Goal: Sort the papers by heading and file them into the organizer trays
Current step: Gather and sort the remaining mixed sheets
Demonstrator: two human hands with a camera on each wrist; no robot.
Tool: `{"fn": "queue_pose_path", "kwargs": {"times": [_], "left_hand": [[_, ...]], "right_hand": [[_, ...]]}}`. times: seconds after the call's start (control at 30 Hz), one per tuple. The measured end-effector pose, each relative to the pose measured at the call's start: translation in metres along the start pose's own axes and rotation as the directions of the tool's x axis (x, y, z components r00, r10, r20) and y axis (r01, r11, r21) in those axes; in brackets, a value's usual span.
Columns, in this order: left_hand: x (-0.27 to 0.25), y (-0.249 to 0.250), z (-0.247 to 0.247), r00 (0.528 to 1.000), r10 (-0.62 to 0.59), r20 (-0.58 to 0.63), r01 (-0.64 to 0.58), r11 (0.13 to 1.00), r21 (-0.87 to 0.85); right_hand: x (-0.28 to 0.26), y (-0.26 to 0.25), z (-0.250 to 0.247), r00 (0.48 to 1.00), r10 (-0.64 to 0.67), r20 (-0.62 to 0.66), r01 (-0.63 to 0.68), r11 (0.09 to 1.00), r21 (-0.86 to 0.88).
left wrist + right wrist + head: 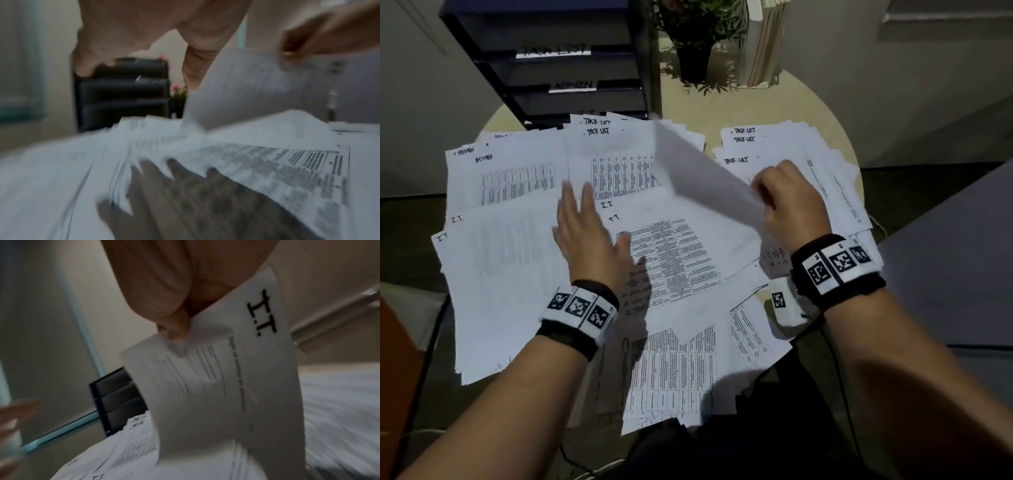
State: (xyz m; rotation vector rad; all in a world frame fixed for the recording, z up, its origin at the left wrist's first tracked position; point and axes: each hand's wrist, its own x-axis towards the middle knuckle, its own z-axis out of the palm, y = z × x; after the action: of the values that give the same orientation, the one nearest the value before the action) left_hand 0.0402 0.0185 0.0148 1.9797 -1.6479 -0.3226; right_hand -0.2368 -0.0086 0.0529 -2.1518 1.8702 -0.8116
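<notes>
Papers: sheets [592, 260] headed ADMIN, TASK LIST and I.T. lie fanned over the round counter [774, 109]; ADMIN sheets sit at 10 o'clock, one TASK LIST group at 12, another at 2, I.T. sheets at centre and 9.
Lifted sheet: one page [709, 178], headed I.T. in the right wrist view [226, 369], hangs above the spread's centre, curling down toward the pile.
Right hand: grip [787, 202] pinches the page's top edge between thumb and curled fingers.
Left hand: grip [589, 236] holds nothing, fingers straight and spread just above the I.T. sheets at centre; contact cannot be told through the blur.
Organizer: black stacked trays [571, 68] stand at 11 o'clock behind the papers, with labels reading TASK LIST and ADMIN; their contents are hidden.
Stage: sorting appears underway; filing not yet begun.
Risks: the loose, overlapping groups could mix if the swinging page drags neighbours; sheets overhanging the near edge at 6 o'clock could slide off; a thin pinch may let the page slip.
</notes>
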Motion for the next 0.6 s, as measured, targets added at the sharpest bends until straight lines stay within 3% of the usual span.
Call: {"fn": "queue_pose_path", "kwargs": {"times": [0.07, 0.13, 0.2, 0.23, 0.27, 0.33, 0.4, 0.43, 0.5, 0.57, 0.6], "left_hand": [[0.002, 0.023, -0.014, 0.969, 0.246, -0.034, -0.237, 0.955, 0.178], [0.008, 0.041, -0.028, 0.916, 0.4, -0.018, -0.374, 0.871, 0.318], [0.016, 0.05, -0.039, 0.87, 0.494, -0.009, -0.459, 0.814, 0.355], [0.019, 0.049, -0.045, 0.868, 0.496, -0.026, -0.466, 0.832, 0.302], [0.022, 0.047, -0.051, 0.897, 0.441, -0.045, -0.424, 0.883, 0.202], [0.024, 0.037, -0.063, 0.968, 0.233, -0.096, -0.235, 0.972, -0.017], [0.029, 0.023, -0.072, 0.991, 0.032, -0.131, -0.062, 0.971, -0.231], [0.03, 0.016, -0.074, 0.99, -0.068, -0.12, 0.027, 0.949, -0.313], [0.029, 0.002, -0.07, 0.967, -0.25, -0.041, 0.207, 0.873, -0.441], [0.021, -0.017, -0.055, 0.927, -0.359, 0.106, 0.364, 0.799, -0.479], [0.014, -0.028, -0.044, 0.891, -0.401, 0.213, 0.454, 0.778, -0.435]], "right_hand": [[0.007, -0.023, -0.008, 0.974, -0.226, 0.002, 0.225, 0.972, -0.064], [0.012, -0.046, -0.012, 0.908, -0.42, -0.013, 0.415, 0.901, -0.125], [0.016, -0.059, -0.014, 0.845, -0.527, -0.09, 0.504, 0.841, -0.195], [0.017, -0.061, -0.014, 0.828, -0.536, -0.162, 0.502, 0.839, -0.212], [0.019, -0.06, -0.014, 0.826, -0.508, -0.244, 0.469, 0.86, -0.201], [0.018, -0.057, -0.014, 0.862, -0.331, -0.384, 0.3, 0.944, -0.141], [0.013, -0.052, -0.011, 0.913, -0.056, -0.405, 0.03, 0.997, -0.069], [0.009, -0.049, -0.006, 0.939, 0.093, -0.33, -0.09, 0.996, 0.024], [0.0, -0.045, 0.009, 0.946, 0.324, -0.003, -0.308, 0.901, 0.305], [-0.01, -0.045, 0.027, 0.836, 0.401, 0.374, -0.545, 0.689, 0.478], [-0.016, -0.046, 0.036, 0.771, 0.415, 0.484, -0.633, 0.589, 0.503]]}}
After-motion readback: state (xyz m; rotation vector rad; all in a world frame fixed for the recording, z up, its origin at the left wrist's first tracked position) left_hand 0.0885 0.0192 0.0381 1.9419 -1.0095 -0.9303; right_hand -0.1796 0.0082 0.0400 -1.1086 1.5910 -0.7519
